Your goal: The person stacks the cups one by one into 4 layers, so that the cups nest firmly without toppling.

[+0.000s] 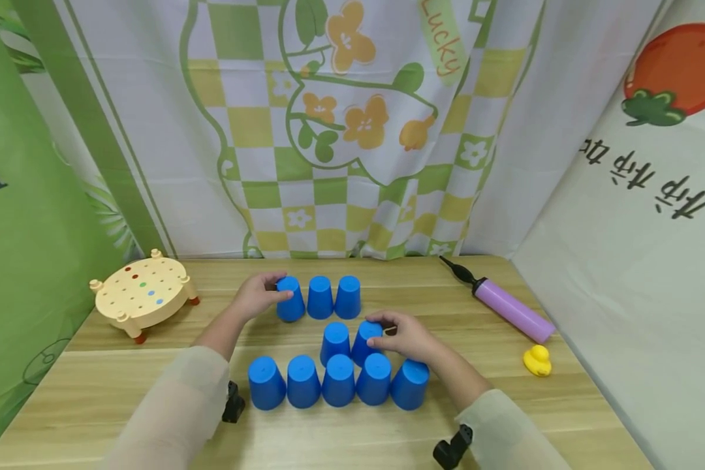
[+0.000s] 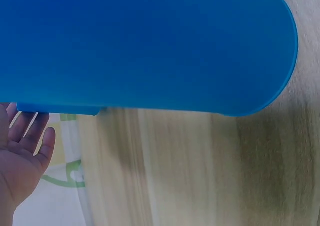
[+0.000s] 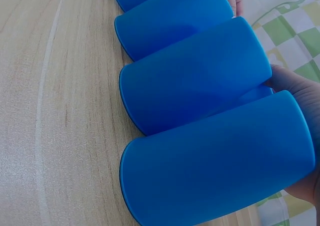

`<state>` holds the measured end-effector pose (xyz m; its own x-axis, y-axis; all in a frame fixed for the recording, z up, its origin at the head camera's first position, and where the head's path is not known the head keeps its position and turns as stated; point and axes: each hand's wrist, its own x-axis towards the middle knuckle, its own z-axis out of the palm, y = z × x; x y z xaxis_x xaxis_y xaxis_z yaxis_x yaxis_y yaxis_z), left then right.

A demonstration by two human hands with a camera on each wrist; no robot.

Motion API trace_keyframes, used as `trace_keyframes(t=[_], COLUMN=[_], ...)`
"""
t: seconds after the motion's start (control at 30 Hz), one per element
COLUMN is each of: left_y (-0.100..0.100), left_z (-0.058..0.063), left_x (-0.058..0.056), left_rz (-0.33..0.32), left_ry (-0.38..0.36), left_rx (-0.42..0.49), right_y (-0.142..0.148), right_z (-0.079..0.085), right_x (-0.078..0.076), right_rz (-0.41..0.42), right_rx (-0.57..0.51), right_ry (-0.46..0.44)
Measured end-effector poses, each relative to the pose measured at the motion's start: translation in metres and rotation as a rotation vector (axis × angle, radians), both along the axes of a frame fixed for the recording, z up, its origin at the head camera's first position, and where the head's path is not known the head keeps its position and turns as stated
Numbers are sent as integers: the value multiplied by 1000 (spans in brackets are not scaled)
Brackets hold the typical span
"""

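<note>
Upside-down blue cups stand on the wooden table in three rows in the head view. My left hand (image 1: 255, 297) holds the leftmost cup (image 1: 292, 303) of the back row, its thumb across the front. The right hand (image 1: 408, 334) grips the right cup (image 1: 364, 347) of the middle row between thumb and fingers; another cup (image 1: 335, 343) stands just left of it. In the left wrist view a large blue cup (image 2: 150, 45) fills the top, with my left hand (image 2: 22, 158) beyond it. Front-row cups (image 3: 215, 161) partly cover the right hand (image 3: 300, 93) in the right wrist view.
Several cups (image 1: 338, 382) form the front row, close below the right forearm. A cream pegged board (image 1: 143, 287) on short legs stands back left. At the right lie a purple hand pump (image 1: 512, 308) and a yellow toy duck (image 1: 537, 361). Curtains (image 1: 352, 215) border the table's back.
</note>
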<state>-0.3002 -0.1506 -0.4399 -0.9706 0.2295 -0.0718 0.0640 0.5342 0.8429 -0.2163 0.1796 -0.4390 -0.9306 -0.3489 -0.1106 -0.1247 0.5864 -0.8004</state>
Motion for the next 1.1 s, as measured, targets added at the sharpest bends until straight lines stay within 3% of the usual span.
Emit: trace_keyframes(t=[0.63,0.87,0.97,1.1], left_y=[0,-2,-7,-16], left_z=[-2,-3,-3,-2], left_x=[7,10,17,37], left_rz=[29,34,35,-10], left_ry=[-24,-28,-21,16], left_rx=[-9,-18,-2,15], right_y=[-3,-3,-3,-2], right_z=[0,-2,-1,0], right_x=[-2,-2,0,2], right_rz=[31,1,-5,-10], right_rx=[-4,22,25,26], right_ry=[8,-14,-12,-5])
